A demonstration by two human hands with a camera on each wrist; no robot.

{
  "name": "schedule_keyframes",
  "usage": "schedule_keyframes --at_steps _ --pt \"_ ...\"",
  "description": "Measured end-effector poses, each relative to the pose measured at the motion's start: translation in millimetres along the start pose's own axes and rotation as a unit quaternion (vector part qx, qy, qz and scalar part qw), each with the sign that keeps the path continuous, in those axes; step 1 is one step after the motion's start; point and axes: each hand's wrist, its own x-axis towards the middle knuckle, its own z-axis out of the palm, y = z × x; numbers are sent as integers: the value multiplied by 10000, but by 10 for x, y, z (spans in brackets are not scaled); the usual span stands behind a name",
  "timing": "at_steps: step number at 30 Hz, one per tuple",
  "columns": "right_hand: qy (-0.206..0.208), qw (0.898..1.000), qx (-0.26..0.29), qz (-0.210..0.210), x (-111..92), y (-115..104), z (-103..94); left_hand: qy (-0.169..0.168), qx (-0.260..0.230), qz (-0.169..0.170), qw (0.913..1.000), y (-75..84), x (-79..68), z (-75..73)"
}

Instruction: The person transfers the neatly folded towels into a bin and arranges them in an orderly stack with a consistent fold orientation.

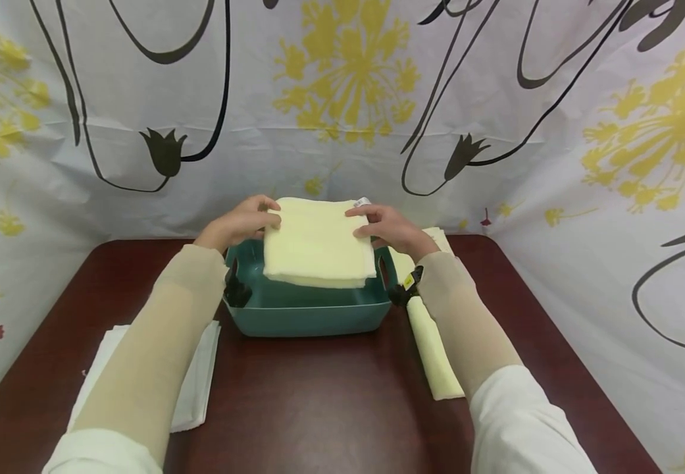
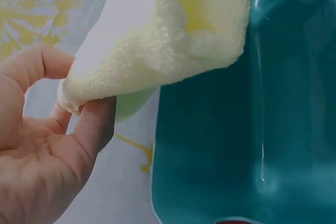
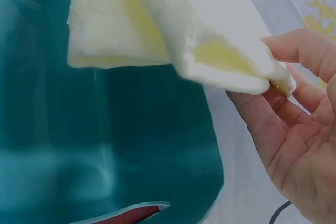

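Observation:
A folded pale yellow towel is held up over a teal basket by both hands. My left hand pinches its left edge between thumb and fingers. On the opposite edge, my right hand grips it the same way, close to a small white tag. The wrist views show the towel's thick folded layers hanging above the basket, and the right thumb lies on top of the cloth. Inside, the visible part of the basket's floor is bare.
On the dark red-brown table, folded white cloth lies at the left, partly behind the left forearm. More yellow cloth lies right of the basket, partly covered by the right arm. A patterned curtain hangs behind.

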Motion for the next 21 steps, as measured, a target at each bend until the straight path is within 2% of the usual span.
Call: schedule_keyframes --at_steps 9,21 --pt "-251 9991 -69 339 110 27 28 -289 50 -181 9994 -101 71 -41" --pt "-498 9945 308 865 261 134 28 -697 445 -386 9958 -172 148 -52"
